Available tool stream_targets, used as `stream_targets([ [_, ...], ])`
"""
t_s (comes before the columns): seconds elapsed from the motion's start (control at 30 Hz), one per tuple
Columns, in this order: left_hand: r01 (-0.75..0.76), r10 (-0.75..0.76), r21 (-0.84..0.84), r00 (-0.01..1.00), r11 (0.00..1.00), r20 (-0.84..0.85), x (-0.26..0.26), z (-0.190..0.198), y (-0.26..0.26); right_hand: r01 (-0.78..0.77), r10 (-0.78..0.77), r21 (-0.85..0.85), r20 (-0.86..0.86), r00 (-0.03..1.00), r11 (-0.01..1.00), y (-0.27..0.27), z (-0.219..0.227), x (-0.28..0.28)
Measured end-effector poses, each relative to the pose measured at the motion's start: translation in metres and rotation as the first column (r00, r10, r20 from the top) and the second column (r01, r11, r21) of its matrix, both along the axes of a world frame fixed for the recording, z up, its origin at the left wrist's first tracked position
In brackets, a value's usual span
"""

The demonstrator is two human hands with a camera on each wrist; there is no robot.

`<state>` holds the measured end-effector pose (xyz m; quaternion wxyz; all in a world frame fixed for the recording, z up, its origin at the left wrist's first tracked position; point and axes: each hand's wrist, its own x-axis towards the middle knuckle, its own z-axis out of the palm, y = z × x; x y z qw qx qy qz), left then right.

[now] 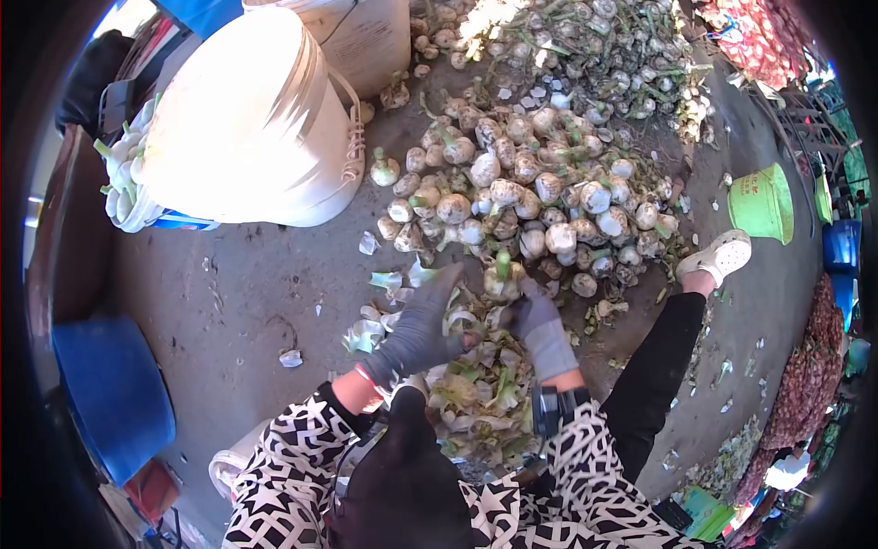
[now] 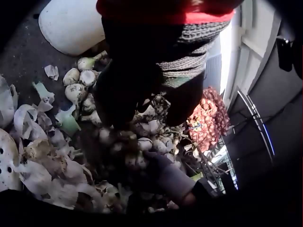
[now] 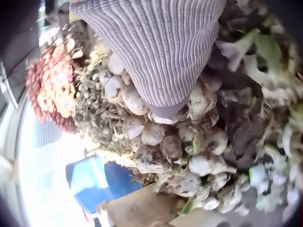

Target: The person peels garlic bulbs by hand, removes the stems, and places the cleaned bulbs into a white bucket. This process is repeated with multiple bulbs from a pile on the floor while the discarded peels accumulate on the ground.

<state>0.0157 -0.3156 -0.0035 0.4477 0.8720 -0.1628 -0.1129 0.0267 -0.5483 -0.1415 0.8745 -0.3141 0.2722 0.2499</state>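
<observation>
Both hands wear grey knit gloves. My right hand (image 1: 541, 331) grips a garlic bulb (image 1: 502, 282) with a short green stem, at the near edge of a heap of garlic bulbs (image 1: 546, 189). Its glove (image 3: 156, 52) hides the fingers in the right wrist view. To the left of that bulb, my left hand (image 1: 413, 331) is spread, thumb apart from the fingers, with nothing held between them. Beneath the hands lies a mound of peeled garlic skins (image 1: 476, 403). The left wrist view shows the left hand mostly in dark shadow.
A large white bucket (image 1: 256, 137) stands at the upper left, a blue tub (image 1: 114, 393) at the left. More garlic with stems (image 1: 613, 55) lies behind the heap. A lime-green bucket (image 1: 761, 206) stands right, beyond a foot in a white clog (image 1: 718, 259). Red net sacks (image 1: 809, 384) line the right.
</observation>
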Motion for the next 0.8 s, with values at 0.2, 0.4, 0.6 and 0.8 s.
stream_targets([
  [0.2, -0.059, 0.070, -0.103, 0.991, 0.993, 0.110, -0.011, 0.021, 0.007, -0.099, 0.195, -0.363, 0.238, 0.952, 0.927, 0.065, 0.129, -0.038],
  [0.4, -0.109, 0.075, 0.080, 0.938, 0.991, 0.339, -0.018, 0.050, 0.006, 0.274, 0.531, -0.928, 0.369, 0.763, 0.251, 0.078, 0.167, -0.027],
  [0.6, -0.280, 0.114, -0.631, 0.950, 0.723, -0.291, -0.018, 0.025, 0.020, 0.179, 0.557, -0.873, 0.435, 0.707, 0.454, 0.061, 0.173, -0.028],
  [0.8, -0.368, -0.059, -0.558, 0.795, 0.744, -0.603, -0.007, 0.017, 0.035, -0.373, 0.407, -0.177, 0.233, 0.883, 0.911, 0.054, 0.174, -0.036],
])
